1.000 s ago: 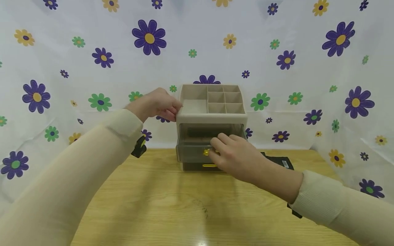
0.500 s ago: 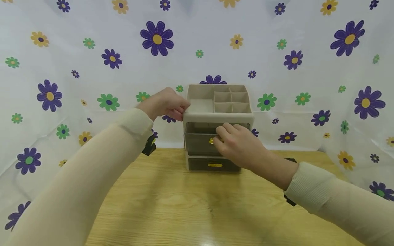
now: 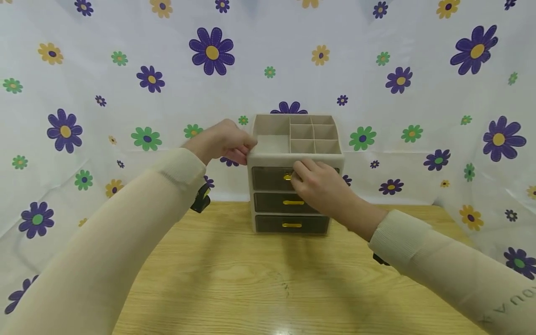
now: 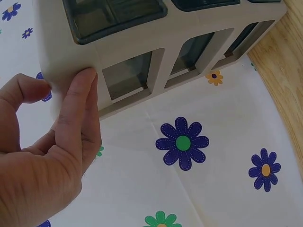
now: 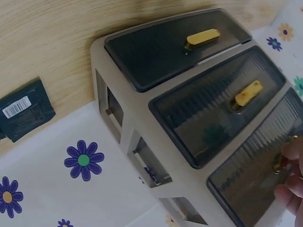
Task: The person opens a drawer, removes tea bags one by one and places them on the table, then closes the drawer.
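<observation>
A beige drawer organizer stands at the back of the table, its three smoky see-through drawers pushed in flush. My left hand holds its upper left edge; in the left wrist view the fingers lie on the side wall and the thumb is at the top edge. On the top drawer, my right hand pinches the gold handle, partly covered by the fingers. Below, the middle drawer and bottom drawer each carry a gold handle. Open compartments form the organizer's top.
A dark packet with a barcode label lies on the wooden table beside the organizer. White cloth with printed flowers hangs behind and at both sides. Black wrist cameras are partly visible beneath the sleeves.
The top drawer, pulled out a second ago, has slid back into the organizer, pushed by my right hand, which moved away from me. My left hand keeps holding the upper left edge.
</observation>
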`<state>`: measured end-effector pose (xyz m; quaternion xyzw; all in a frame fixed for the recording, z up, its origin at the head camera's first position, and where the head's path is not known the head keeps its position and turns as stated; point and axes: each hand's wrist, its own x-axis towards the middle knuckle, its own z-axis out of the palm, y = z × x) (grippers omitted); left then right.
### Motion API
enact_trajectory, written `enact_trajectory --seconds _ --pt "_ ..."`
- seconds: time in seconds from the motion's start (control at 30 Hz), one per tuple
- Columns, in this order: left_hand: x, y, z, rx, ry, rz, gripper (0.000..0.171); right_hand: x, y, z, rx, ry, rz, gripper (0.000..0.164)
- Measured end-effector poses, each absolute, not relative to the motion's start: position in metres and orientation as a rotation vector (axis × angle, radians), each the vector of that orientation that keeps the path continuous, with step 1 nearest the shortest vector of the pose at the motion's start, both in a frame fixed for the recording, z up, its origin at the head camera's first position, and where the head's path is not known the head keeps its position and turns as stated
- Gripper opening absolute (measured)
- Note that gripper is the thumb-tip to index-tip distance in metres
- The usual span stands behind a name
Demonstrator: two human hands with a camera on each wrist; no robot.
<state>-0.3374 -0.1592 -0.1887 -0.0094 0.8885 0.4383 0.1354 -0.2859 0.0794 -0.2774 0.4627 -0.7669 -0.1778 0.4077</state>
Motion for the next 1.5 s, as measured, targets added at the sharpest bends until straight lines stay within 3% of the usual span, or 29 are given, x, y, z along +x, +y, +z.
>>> enact_trajectory --seconds 0.47,1.07,1.5 --pt "-0.347 -0.17 -0.186 -0.051 2.363 1.438 0.039 -0.284 0.075 -0.286 1.113 -1.955 -0.396 0.016" --pt "-0.344 -0.163 -0.189 -0.143 2.424 1.449 0.035 -0.284 0.077 -0.337 1.174 -2.054 -0.48 0.012" --pt "-0.345 -0.162 -0.191 -0.11 2.439 1.417 0.035 -0.288 0.069 -0.342 1.142 -2.054 -0.574 0.008"
